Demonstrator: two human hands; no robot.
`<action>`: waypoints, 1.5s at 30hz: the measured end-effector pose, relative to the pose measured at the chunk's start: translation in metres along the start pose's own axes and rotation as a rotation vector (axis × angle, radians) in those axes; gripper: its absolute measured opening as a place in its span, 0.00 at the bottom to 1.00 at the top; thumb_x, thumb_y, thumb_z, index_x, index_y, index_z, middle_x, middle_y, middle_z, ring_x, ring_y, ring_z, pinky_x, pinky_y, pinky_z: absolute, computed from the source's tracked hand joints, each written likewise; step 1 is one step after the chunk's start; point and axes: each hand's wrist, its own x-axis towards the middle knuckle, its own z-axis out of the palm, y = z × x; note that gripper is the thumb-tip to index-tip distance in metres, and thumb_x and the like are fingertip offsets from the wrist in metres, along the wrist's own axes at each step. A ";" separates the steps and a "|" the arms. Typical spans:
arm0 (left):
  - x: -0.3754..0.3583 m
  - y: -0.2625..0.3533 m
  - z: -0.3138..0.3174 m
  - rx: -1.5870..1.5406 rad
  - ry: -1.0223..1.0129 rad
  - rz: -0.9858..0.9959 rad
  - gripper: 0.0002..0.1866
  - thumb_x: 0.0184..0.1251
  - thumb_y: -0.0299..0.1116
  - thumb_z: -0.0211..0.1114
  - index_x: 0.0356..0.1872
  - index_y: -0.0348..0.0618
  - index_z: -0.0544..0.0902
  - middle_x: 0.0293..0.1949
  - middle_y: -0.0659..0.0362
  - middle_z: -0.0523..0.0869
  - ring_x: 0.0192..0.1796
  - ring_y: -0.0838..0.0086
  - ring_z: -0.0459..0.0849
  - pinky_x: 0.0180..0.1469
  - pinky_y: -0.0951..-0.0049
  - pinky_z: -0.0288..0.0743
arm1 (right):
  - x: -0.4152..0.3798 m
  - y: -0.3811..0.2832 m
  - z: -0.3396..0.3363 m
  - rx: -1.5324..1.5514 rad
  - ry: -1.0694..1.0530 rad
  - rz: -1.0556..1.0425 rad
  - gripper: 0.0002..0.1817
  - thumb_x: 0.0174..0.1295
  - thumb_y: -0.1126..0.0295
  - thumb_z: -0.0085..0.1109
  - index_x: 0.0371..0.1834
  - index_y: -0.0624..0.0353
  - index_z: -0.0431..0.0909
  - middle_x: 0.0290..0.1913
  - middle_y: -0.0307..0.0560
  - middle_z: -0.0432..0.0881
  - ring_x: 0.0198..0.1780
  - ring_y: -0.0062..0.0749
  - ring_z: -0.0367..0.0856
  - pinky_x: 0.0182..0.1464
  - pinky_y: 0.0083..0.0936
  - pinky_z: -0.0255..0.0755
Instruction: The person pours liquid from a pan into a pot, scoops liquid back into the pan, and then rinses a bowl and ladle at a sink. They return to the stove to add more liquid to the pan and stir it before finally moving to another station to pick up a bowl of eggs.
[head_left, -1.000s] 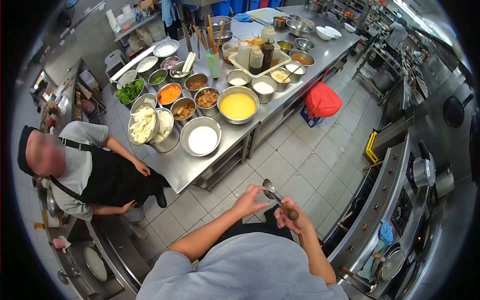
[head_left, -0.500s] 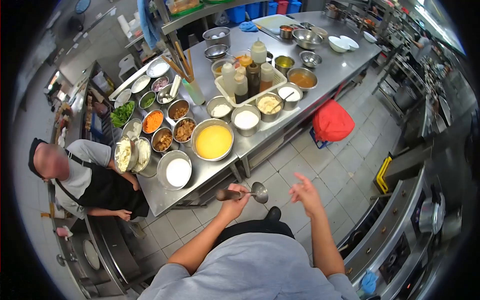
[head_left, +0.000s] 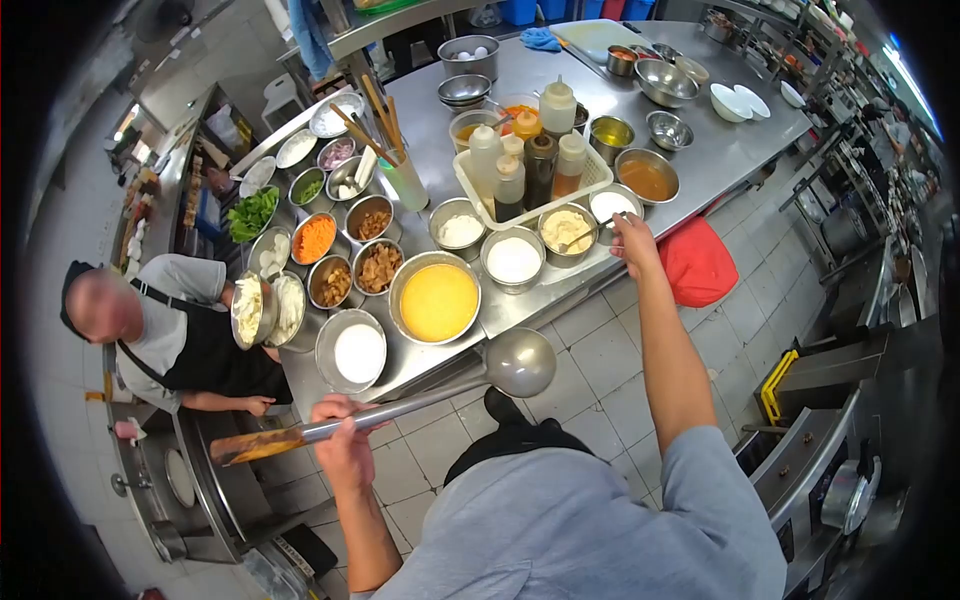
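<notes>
My left hand [head_left: 345, 440] is closed around the shaft of a long metal ladle [head_left: 521, 364] with a wooden handle end. The ladle's rounded bowl hangs over the floor, just off the table edge. At the table's front edge, my right hand [head_left: 633, 246] pinches the handle of a spoon [head_left: 580, 241]. The spoon's lower end rests in a metal bowl of pale yellow paste [head_left: 567, 227]. Behind my fingers is a bowl of white powder or granules [head_left: 611, 206], partly covered. Another bowl of white granules [head_left: 513, 258] stands to the left.
A white basket [head_left: 535, 207] holds several squeeze bottles. Bowls of yellow liquid [head_left: 438, 302], shredded carrot [head_left: 315, 237] and other ingredients crowd the steel table. A co-worker [head_left: 190, 330] stands at the left. A red cover [head_left: 697, 262] sits below the table edge; stoves line the right.
My right hand has reached forward from over the floor to the spoon in the paste bowl. My left hand has moved left, and the ladle now lies lengthwise across the view.
</notes>
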 end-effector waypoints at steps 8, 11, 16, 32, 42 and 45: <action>0.042 0.007 -0.027 -0.017 0.112 0.140 0.12 0.59 0.34 0.64 0.35 0.42 0.69 0.38 0.56 0.69 0.38 0.64 0.81 0.34 0.60 0.87 | 0.005 -0.002 0.030 -0.154 -0.020 -0.084 0.11 0.70 0.59 0.55 0.41 0.54 0.75 0.23 0.32 0.70 0.22 0.16 0.68 0.23 0.17 0.67; 0.052 0.004 -0.024 -0.026 0.104 0.132 0.12 0.59 0.34 0.64 0.35 0.41 0.69 0.38 0.56 0.69 0.37 0.64 0.81 0.34 0.61 0.86 | -0.013 0.008 0.038 -0.259 -0.087 -0.176 0.11 0.71 0.60 0.53 0.43 0.56 0.76 0.25 0.33 0.72 0.23 0.16 0.69 0.23 0.17 0.66; 0.061 0.000 -0.015 -0.099 0.050 0.137 0.10 0.60 0.30 0.64 0.35 0.39 0.71 0.38 0.55 0.69 0.40 0.61 0.81 0.37 0.56 0.86 | -0.049 0.011 0.034 -0.422 -0.166 -0.346 0.13 0.73 0.62 0.51 0.48 0.60 0.77 0.29 0.35 0.75 0.25 0.15 0.69 0.26 0.16 0.64; -0.002 -0.020 0.061 -0.040 0.199 0.225 0.09 0.58 0.30 0.62 0.35 0.39 0.71 0.38 0.55 0.70 0.41 0.60 0.81 0.38 0.53 0.87 | -0.054 -0.021 -0.013 -0.484 -0.319 -0.707 0.10 0.73 0.69 0.51 0.49 0.61 0.79 0.33 0.34 0.75 0.30 0.13 0.68 0.32 0.13 0.63; -0.060 -0.021 0.079 -0.015 0.355 0.312 0.08 0.57 0.27 0.63 0.34 0.38 0.73 0.39 0.55 0.70 0.42 0.62 0.81 0.40 0.55 0.87 | -0.028 -0.009 -0.024 -0.388 -0.459 -0.530 0.09 0.73 0.69 0.51 0.48 0.61 0.78 0.34 0.36 0.78 0.33 0.14 0.71 0.31 0.13 0.63; -0.067 -0.016 0.083 -0.022 0.381 0.322 0.07 0.57 0.26 0.62 0.33 0.38 0.73 0.39 0.55 0.70 0.41 0.62 0.82 0.40 0.56 0.87 | -0.019 -0.009 -0.016 -0.391 -0.461 -0.541 0.09 0.73 0.68 0.51 0.47 0.61 0.78 0.32 0.35 0.77 0.31 0.13 0.70 0.30 0.12 0.62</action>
